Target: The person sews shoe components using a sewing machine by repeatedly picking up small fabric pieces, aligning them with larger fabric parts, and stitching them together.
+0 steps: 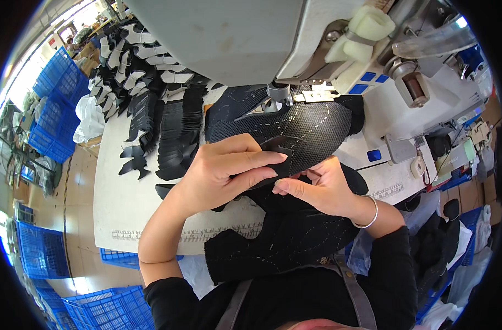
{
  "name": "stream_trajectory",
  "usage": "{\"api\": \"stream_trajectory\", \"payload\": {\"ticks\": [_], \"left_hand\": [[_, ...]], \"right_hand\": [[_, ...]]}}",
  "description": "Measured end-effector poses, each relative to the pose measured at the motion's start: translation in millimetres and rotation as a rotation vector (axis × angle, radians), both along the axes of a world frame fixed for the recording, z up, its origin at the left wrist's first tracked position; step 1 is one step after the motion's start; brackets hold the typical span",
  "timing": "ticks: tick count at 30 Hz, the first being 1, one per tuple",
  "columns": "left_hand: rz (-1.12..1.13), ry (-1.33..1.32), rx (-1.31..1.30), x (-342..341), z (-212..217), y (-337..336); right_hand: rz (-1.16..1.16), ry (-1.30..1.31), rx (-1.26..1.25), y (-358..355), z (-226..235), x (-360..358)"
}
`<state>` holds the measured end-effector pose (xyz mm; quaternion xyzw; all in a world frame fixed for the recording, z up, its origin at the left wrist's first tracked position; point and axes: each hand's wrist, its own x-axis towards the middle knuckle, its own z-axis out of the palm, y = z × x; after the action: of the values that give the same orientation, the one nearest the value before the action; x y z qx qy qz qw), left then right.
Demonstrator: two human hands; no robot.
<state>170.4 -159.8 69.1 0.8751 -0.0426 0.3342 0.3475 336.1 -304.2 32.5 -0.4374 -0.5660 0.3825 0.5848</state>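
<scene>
A black mesh shoe upper (311,129) with light stitch lines lies under the presser foot (276,104) of a large sewing machine (223,38). My left hand (226,170) pinches a small black trim piece (281,151) against the mesh, thumb and fingertips at its edge. Close beside it, my right hand (322,190) has its fingers curled around the near edge of the upper, the thumb pointing toward the left hand. Black stitched fabric (278,242) from the same dark work hangs over the table's front edge toward my lap. What lies beneath my right fingers is hidden.
Fanned rows of black cut pieces (179,132) and a heap of black-and-white pieces (127,69) cover the table's left side. A ruler strip (185,234) runs along the table (110,206). Blue crates (42,250) stand on the floor. A thread bobbin (416,91) sits at the right.
</scene>
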Motion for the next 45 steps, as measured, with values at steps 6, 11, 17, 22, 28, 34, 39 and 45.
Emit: {"api": "stream_trajectory", "payload": {"ticks": [6,11,17,22,28,34,39,45], "left_hand": [[0.016,-0.021,0.027,-0.7,-0.7,-1.9],[-0.009,-0.024,0.027,-1.2,-0.9,-0.6],[0.042,-0.005,0.03,-1.9,2.1,-5.4],[0.032,-0.023,0.035,-0.5,0.1,-2.8],[0.035,-0.013,0.022,0.4,-1.9,-3.6],[0.173,-0.011,0.056,1.7,0.3,-13.7],[0.529,-0.098,0.271,12.9,9.7,-14.0],[0.252,0.358,-0.21,22.1,19.4,6.7]], "right_hand": [[-0.014,0.033,-0.008,-0.8,0.4,-3.0],[0.0,0.025,0.017,-1.3,0.9,-3.4],[-0.005,0.025,0.019,-1.9,0.8,-3.8],[-0.007,0.017,0.007,-1.3,0.8,-4.1],[-0.022,0.014,-0.005,-1.7,0.4,-5.7],[-0.112,0.11,-0.144,-7.6,9.1,-8.1],[-0.176,0.022,-0.212,-11.2,13.9,0.3],[-0.115,0.095,-0.248,-13.4,9.9,16.4]]}}
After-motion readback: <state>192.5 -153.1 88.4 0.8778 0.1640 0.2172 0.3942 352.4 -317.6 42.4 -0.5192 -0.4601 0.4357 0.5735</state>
